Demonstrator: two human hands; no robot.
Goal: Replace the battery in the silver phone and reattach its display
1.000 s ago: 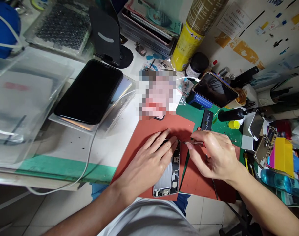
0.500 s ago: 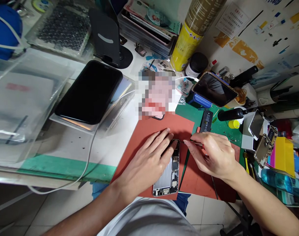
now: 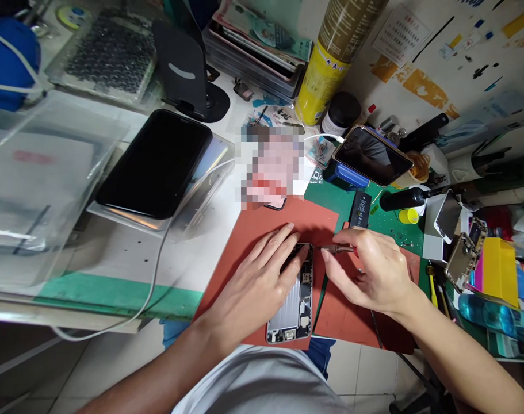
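An opened phone (image 3: pixel 291 313) lies on a reddish-brown mat (image 3: pixel 227 270), its inner parts and bare battery bay showing. My left hand (image 3: pixel 262 276) rests flat across its upper left part, fingers stretched out and hiding that area. To the right, my right hand (image 3: pixel 374 264) pinches a small screwdriver (image 3: pixel 340 248) between thumb and fingers. The screwdriver lies nearly level, its tip by the phone's upper right edge; whether it touches is too small to tell. A black phone battery (image 3: pixel 360 209) lies just beyond my right hand.
A large dark phone (image 3: pixel 156 164) lies on the left, with a white cable (image 3: pixel 160 270) running past it. At the back are a phone stand (image 3: pixel 184 69) and a yellow spray can (image 3: pixel 317 86). Phone parts (image 3: pixel 464 253) and tools crowd the right side.
The screwdriver in my right hand shows more of its shaft, and my right fingers have shifted slightly along it. My left hand stays on the phone. The whole view has shifted a little.
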